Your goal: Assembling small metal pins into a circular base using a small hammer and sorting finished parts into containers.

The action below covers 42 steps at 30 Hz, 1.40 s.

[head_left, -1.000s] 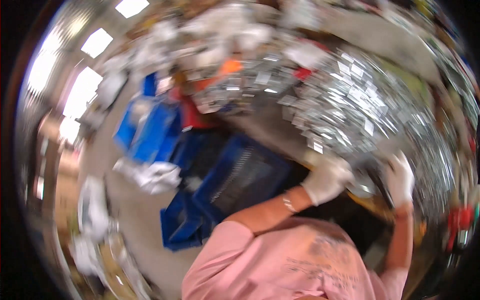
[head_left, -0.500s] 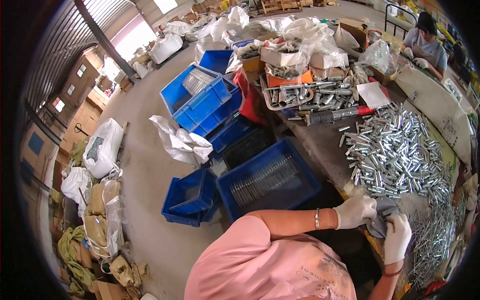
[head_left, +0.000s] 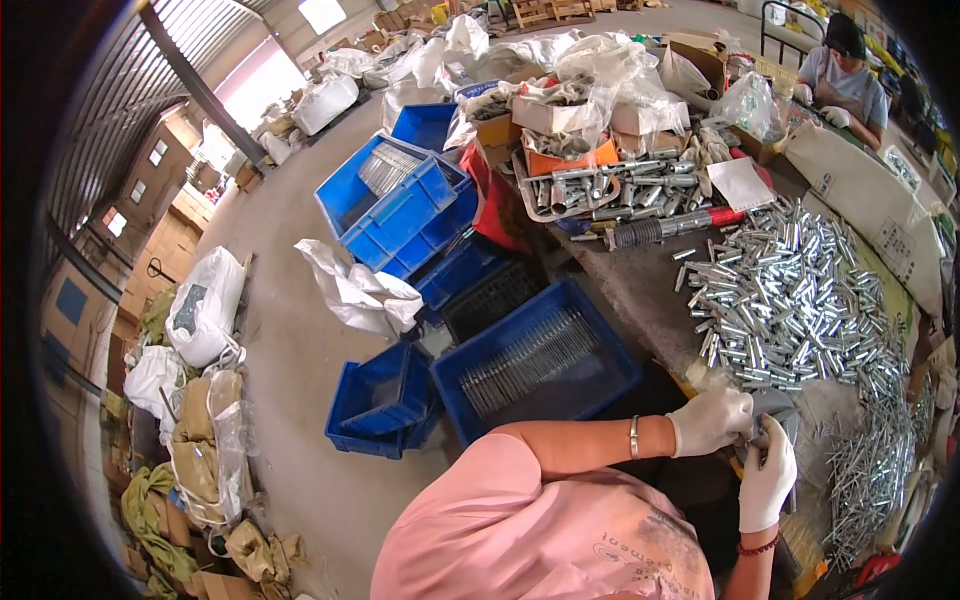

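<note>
My left hand [head_left: 712,422], in a white glove, is closed with its fingertips at a grey rounded fixture [head_left: 777,405] by the table edge. Close beside it is my right hand [head_left: 768,478], also gloved, with thumb and fingers pinched together below the fixture. The two sets of fingertips nearly meet; whatever small piece they grip is hidden. Beyond the hands lies a big pile of short silver metal sleeves [head_left: 775,300]. Thin metal rods [head_left: 868,480] are heaped to the right of my right hand.
Left of the table, a blue crate [head_left: 600,395] holds a row of metal rods. More blue crates [head_left: 385,385] stand beyond it. A red-handled tool [head_left: 680,226] and a tray of metal tubes [head_left: 570,195] lie at the back. A co-worker [head_left: 845,90] sits at the far right.
My right hand has moved left, closer to my left hand, and its fingers have drawn into a pinch. More of the grey fixture shows now. My left hand stays nearly in place.
</note>
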Each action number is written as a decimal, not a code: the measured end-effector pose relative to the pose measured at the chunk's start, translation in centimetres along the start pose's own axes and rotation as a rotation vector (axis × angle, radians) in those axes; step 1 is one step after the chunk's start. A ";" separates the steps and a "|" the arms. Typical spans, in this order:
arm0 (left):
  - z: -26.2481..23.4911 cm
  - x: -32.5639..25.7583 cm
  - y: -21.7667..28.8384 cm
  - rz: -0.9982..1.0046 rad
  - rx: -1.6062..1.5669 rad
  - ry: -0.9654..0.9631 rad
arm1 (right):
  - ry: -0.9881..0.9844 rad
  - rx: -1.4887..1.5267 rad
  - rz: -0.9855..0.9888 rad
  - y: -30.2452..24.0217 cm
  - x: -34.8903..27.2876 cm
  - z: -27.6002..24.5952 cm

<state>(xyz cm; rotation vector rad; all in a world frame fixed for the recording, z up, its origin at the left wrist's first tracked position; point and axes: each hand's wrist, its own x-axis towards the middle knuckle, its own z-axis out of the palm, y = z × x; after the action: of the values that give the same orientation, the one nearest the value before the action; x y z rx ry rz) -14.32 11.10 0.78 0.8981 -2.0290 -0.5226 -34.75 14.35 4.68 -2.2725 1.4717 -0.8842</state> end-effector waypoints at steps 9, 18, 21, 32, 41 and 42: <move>0.4 0.0 -0.4 -0.032 -0.033 -0.009 | 0.017 -0.058 -0.070 -0.5 0.5 0.0; 0.1 0.1 -0.7 -0.057 -0.014 -0.025 | -0.056 -0.129 -0.044 -2.5 2.0 -0.6; 0.2 -0.1 -0.3 -0.057 -0.003 -0.023 | -0.173 -0.185 -0.050 -2.5 2.3 -0.8; -1.0 0.6 -1.0 0.099 0.118 -0.011 | 0.033 -0.348 0.070 -0.8 0.7 -4.7; -1.0 1.2 -1.0 -0.068 -0.110 -0.087 | 0.058 -0.148 0.242 -0.2 -2.4 -4.7; -1.0 1.2 -1.0 -0.056 -0.104 -0.092 | 0.018 -0.155 0.211 -0.8 -2.8 -5.2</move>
<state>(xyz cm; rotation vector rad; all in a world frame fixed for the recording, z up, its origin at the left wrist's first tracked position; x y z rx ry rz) -13.57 9.55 1.31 0.8842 -2.0433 -0.7045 -38.29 17.69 8.17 -2.1641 1.8054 -0.7542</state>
